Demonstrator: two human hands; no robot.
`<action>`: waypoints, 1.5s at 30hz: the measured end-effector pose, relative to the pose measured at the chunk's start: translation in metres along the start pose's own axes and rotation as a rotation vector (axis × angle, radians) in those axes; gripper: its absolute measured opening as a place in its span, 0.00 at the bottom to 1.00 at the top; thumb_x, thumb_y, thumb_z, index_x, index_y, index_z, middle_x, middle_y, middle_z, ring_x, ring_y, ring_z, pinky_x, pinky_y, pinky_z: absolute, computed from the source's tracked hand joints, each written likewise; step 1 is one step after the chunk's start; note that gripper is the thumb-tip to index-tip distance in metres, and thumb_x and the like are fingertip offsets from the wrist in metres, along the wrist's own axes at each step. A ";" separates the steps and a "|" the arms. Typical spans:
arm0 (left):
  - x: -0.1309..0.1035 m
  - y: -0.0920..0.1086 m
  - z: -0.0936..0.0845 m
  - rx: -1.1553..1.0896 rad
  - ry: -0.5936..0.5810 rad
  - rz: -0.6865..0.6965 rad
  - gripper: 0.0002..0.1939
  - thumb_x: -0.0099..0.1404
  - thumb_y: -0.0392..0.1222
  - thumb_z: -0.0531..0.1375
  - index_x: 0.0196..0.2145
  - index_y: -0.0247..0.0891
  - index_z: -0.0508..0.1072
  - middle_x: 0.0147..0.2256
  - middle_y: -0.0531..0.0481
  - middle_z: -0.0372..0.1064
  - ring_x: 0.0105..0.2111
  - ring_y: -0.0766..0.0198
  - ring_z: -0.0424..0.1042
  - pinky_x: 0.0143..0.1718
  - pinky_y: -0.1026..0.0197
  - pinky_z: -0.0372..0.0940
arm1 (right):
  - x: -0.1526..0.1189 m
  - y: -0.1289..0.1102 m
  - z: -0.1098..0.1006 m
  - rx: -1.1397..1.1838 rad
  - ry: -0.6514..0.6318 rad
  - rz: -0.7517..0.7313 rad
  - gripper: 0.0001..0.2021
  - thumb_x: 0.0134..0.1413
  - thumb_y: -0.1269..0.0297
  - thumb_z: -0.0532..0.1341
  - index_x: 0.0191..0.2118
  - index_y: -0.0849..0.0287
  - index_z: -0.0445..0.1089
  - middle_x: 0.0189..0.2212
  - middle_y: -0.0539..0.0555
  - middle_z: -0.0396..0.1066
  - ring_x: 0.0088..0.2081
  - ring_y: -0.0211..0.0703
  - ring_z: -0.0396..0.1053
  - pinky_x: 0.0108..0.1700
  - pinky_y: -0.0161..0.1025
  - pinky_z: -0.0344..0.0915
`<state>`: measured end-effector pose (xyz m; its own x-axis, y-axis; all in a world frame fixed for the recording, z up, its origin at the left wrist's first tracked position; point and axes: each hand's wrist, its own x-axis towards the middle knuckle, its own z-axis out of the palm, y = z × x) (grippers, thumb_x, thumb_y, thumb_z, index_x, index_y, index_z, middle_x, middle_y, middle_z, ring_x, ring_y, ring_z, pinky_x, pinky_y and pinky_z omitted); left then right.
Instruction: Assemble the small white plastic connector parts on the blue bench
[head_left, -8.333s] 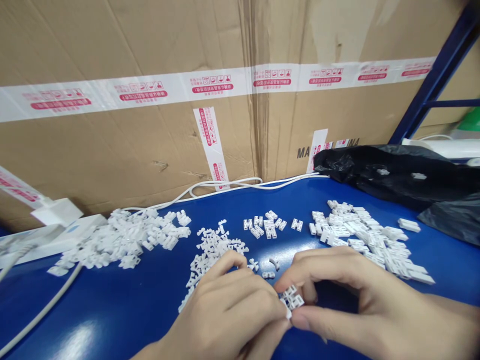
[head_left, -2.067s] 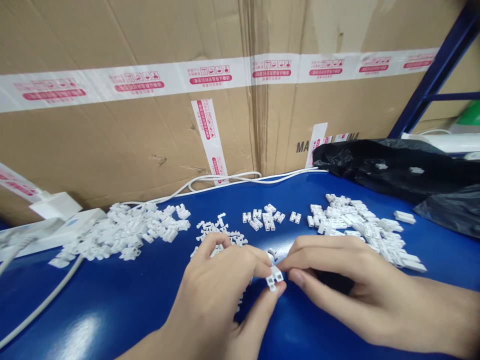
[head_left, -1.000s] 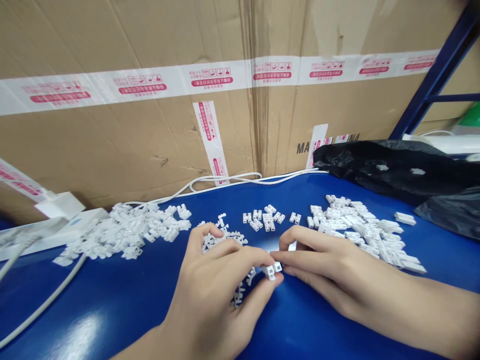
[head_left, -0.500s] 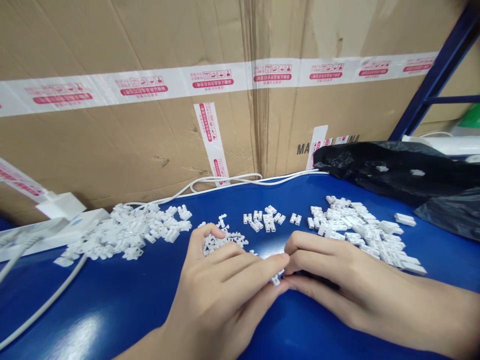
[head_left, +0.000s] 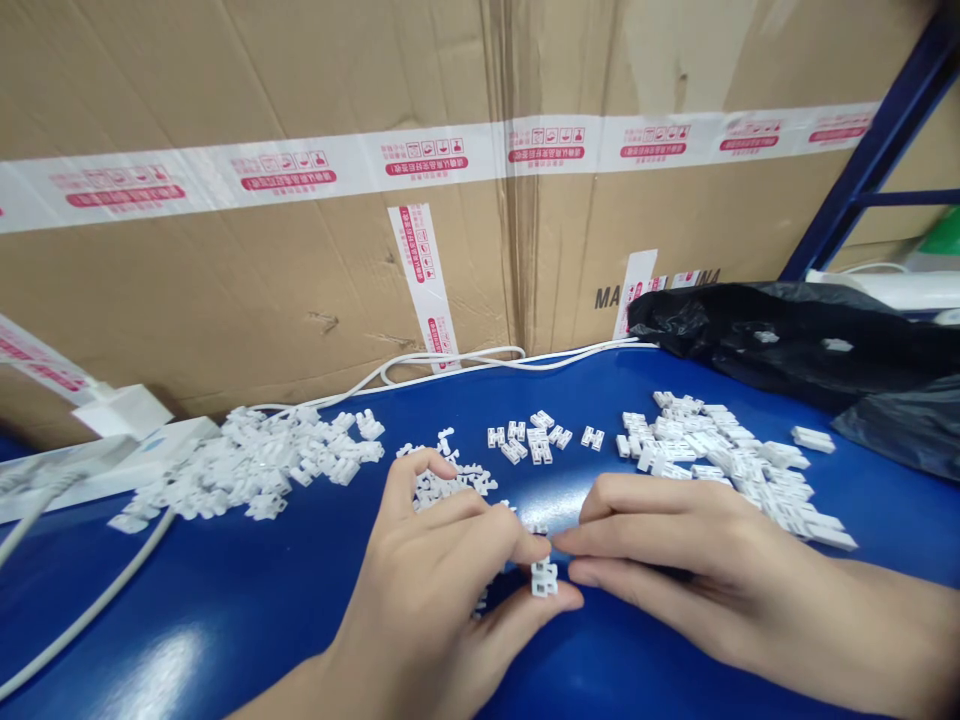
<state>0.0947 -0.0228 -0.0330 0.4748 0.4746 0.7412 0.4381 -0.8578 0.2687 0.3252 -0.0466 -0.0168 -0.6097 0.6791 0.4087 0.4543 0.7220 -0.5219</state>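
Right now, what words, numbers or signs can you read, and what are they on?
"MA … NA": black letters on the cardboard, middle hidden by short tape.
"请确认商品完好后签收", seemingly: on the long white tape's red bands.
Tape's other print and signs: too blurred.
White piece in left hand: none readable.
No readable numbers.
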 end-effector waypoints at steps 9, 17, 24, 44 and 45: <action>0.001 0.000 -0.002 -0.010 -0.047 0.034 0.11 0.64 0.36 0.68 0.31 0.41 0.68 0.25 0.63 0.75 0.22 0.68 0.71 0.51 0.51 0.55 | -0.001 -0.001 -0.001 0.045 -0.002 -0.006 0.12 0.68 0.72 0.59 0.50 0.55 0.77 0.41 0.54 0.76 0.40 0.38 0.77 0.43 0.31 0.74; 0.001 -0.001 0.000 -0.025 -0.040 0.024 0.11 0.65 0.38 0.68 0.31 0.40 0.68 0.25 0.62 0.75 0.23 0.69 0.71 0.53 0.51 0.54 | -0.001 -0.004 0.001 -0.026 0.100 -0.002 0.12 0.67 0.70 0.58 0.50 0.54 0.77 0.39 0.55 0.80 0.39 0.43 0.79 0.41 0.34 0.76; 0.002 0.000 -0.001 0.000 -0.054 0.032 0.12 0.63 0.39 0.69 0.30 0.40 0.67 0.25 0.62 0.75 0.22 0.68 0.70 0.51 0.51 0.55 | 0.002 -0.005 -0.003 -0.059 -0.021 0.006 0.12 0.67 0.70 0.59 0.51 0.54 0.77 0.39 0.54 0.78 0.39 0.40 0.78 0.42 0.32 0.75; 0.006 0.002 -0.007 -0.005 -0.174 0.110 0.08 0.67 0.33 0.63 0.32 0.40 0.68 0.27 0.60 0.76 0.23 0.68 0.72 0.51 0.51 0.57 | -0.007 -0.001 0.004 -0.003 0.064 -0.013 0.10 0.68 0.61 0.61 0.33 0.58 0.71 0.27 0.48 0.72 0.27 0.34 0.69 0.30 0.31 0.64; 0.006 0.002 -0.008 -0.006 -0.188 0.110 0.08 0.67 0.33 0.63 0.32 0.41 0.68 0.27 0.60 0.76 0.23 0.68 0.72 0.51 0.51 0.57 | -0.008 0.000 0.005 0.010 0.058 -0.013 0.10 0.68 0.61 0.62 0.34 0.58 0.71 0.27 0.49 0.72 0.27 0.34 0.69 0.30 0.31 0.65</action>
<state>0.0929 -0.0235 -0.0229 0.6535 0.4059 0.6389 0.3715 -0.9074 0.1965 0.3268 -0.0526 -0.0233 -0.5770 0.6763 0.4579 0.4398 0.7297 -0.5236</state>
